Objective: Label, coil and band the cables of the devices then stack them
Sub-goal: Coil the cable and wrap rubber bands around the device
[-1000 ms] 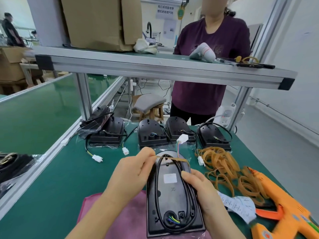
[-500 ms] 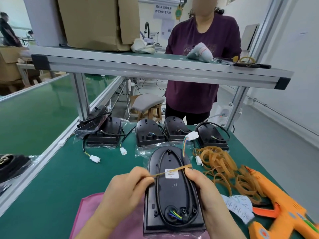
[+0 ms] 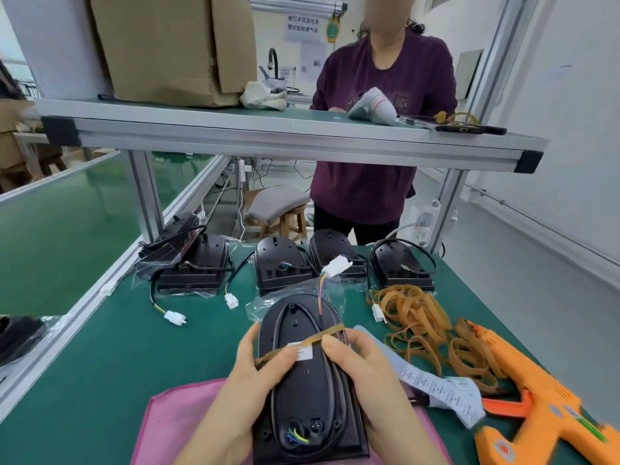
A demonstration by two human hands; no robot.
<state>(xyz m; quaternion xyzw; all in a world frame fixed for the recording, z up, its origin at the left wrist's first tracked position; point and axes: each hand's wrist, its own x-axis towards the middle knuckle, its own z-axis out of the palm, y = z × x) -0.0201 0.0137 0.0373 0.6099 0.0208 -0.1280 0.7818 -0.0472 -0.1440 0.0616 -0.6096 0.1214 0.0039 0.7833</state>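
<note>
A black device (image 3: 303,391) lies back-up over a pink cloth (image 3: 167,427), its black cable coiled round its back and a white connector (image 3: 338,265) sticking out at the far end. A tan rubber band (image 3: 330,332) runs across the device over a white label (image 3: 303,351). My left hand (image 3: 258,374) grips the device's left side and pinches the band. My right hand (image 3: 360,370) grips the right side, thumb on the band.
Several more black devices (image 3: 280,263) with loose cables stand at the back of the green table (image 3: 100,357). A heap of rubber bands (image 3: 422,327), a strip of labels (image 3: 443,391) and an orange labelling gun (image 3: 536,404) lie right. A person (image 3: 379,129) stands behind the shelf (image 3: 268,135).
The rubber band has slid from the device's far tip down to its middle, over the label. Both hands have moved onto the device's sides.
</note>
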